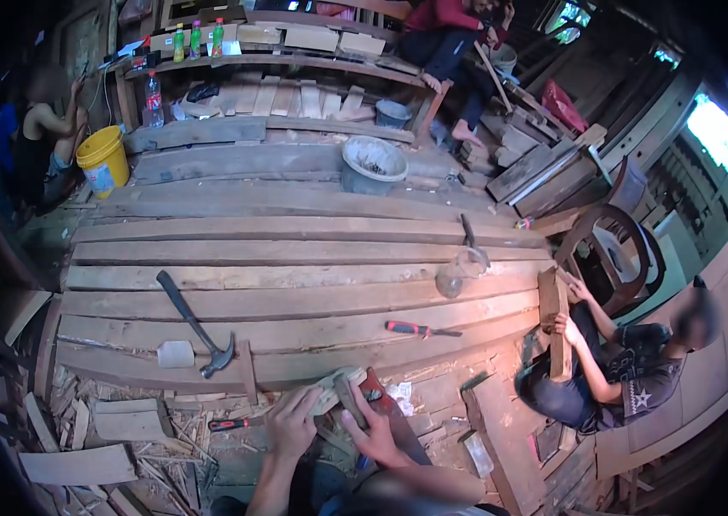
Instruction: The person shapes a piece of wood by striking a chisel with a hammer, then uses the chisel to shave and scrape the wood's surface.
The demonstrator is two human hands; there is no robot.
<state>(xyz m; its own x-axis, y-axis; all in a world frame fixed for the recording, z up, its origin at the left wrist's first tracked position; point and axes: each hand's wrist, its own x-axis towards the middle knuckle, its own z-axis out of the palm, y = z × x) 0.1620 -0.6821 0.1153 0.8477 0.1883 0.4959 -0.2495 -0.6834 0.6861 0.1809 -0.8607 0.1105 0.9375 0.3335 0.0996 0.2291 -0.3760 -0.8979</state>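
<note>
From the head view, we look over a long brown platform of slatted wooden planks (321, 303), our landmark. Before the middle of its near edge, our left hand (293, 421) is closed round a small pale wooden piece (326, 398), and our right hand (374, 437) grips a short dark-brown wooden block (349, 397) right beside it; whether the two pieces touch, we cannot tell. On the platform's left part we have a black-handled claw hammer (192, 321), a small white cylinder (176, 354) and a narrow brown wooden strip (247, 371) jutting over the near edge. Towards the platform's right end lie a red-and-black-handled tool (409, 328) and a clear plastic container (449, 283), which stands close to a second, dark-handled hammer (468, 230). Curved pale wooden offcuts (78, 464) and shavings clutter the floor before the platform's near left corner. Beyond its far edge we see a round grey bucket (375, 162) and, farther left, a yellow plastic bucket (103, 163). At its right end, a seated co-worker (652, 370) holds a thick brown wooden block (560, 353) upright in both hands.
</note>
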